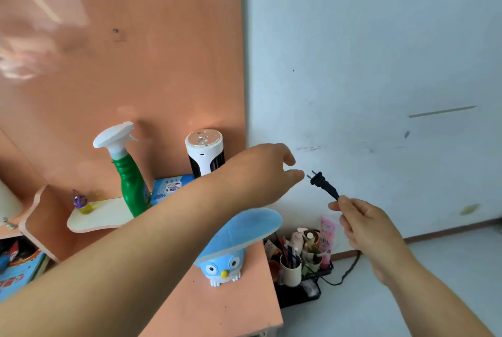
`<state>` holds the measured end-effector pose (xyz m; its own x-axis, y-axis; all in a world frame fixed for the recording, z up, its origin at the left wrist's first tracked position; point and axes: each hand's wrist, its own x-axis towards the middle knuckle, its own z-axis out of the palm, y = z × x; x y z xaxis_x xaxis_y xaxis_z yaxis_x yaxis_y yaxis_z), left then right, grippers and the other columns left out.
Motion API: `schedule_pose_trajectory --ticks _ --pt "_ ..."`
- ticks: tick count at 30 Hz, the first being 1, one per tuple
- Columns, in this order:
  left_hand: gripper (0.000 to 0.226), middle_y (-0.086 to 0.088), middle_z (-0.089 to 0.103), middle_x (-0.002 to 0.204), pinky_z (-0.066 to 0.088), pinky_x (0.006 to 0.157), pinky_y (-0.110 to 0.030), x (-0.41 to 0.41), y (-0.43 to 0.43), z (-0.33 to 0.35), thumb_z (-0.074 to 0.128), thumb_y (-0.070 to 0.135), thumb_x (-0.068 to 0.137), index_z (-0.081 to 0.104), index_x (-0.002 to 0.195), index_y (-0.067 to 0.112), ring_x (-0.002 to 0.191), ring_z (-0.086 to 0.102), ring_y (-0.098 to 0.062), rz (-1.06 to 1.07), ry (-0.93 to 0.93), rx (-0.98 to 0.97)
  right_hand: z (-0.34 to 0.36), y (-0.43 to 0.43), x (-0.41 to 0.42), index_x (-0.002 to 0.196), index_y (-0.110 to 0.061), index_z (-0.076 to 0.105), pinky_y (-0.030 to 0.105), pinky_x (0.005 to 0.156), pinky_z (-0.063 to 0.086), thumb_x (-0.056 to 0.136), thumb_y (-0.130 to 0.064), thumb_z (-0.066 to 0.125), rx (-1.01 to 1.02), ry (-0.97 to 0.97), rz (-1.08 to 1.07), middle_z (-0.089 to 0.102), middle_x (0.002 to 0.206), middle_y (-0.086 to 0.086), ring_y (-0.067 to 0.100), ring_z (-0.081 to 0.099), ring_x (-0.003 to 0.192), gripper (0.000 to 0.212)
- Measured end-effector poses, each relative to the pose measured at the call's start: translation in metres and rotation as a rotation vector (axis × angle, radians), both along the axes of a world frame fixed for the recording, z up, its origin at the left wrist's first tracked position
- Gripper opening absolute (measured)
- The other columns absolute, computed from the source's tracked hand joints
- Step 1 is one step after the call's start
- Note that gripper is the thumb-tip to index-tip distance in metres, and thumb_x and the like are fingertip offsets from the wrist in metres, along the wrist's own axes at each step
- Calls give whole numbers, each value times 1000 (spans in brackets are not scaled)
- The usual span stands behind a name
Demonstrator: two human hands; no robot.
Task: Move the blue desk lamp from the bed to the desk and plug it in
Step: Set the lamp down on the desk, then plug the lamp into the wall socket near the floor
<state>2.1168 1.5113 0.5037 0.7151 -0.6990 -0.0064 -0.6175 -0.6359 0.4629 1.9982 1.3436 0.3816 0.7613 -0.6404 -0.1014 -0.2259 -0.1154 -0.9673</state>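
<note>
Fingers (342, 207) of the right hand (364, 230) are pinched shut on the black cord (332, 192) just behind the plug (318, 179), which points its two flat prongs up and to the left, toward the wall. Left hand (260, 173) reaches across from the other side with its fingers loosely spread, holding nothing, the fingertips just beside the prongs but not touching them. Below both arms the blue desk lamp (233, 244), shaped like an owl under a broad flat shade, already stands upright on the orange worktop (244, 309) near its right edge, so the move from the bed looks done and the plugging remains. No socket shows in this view, so where the plug must go cannot be told. The lamp looks like light plastic, stiff and top-heavy under that shade, so a tug on the cord could tip it or drag it off the edge. The cord itself is thin and limp, trailing down to the floor; it gives poor control held there. A better grip would be on the plug's hard moulded body, clear of the metal prongs, for a straight push.
</note>
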Motion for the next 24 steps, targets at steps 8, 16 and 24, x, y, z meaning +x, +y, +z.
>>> schedule_pose_trajectory --ticks 8,16,24 --pt "38 11 62 125 46 96 -32 -56 -53 7 51 47 91 58 124 29 115 56 -11 -91 -1 -51 6 -46 -47 99 -8 68 33 61 49 97 -22 48 204 -83 -1 56 57 -4 14 51 54 25" --pt "31 15 66 100 53 82 -27 -119 -125 -37 53 43 90 62 115 28 90 66 -7 -44 255 -114 -3 -126 -123 107 -13 65 29 53 40 97 -28 51 379 -145 -32 50 60 -2 14 42 52 23" --pt "32 8 67 120 46 99 -33 -173 -199 -130 48 38 93 63 119 28 108 61 -13 -75 379 36 -28 -202 -172 104 -3 64 33 68 60 96 -16 52 578 -219 -101 65 78 10 20 64 71 19"
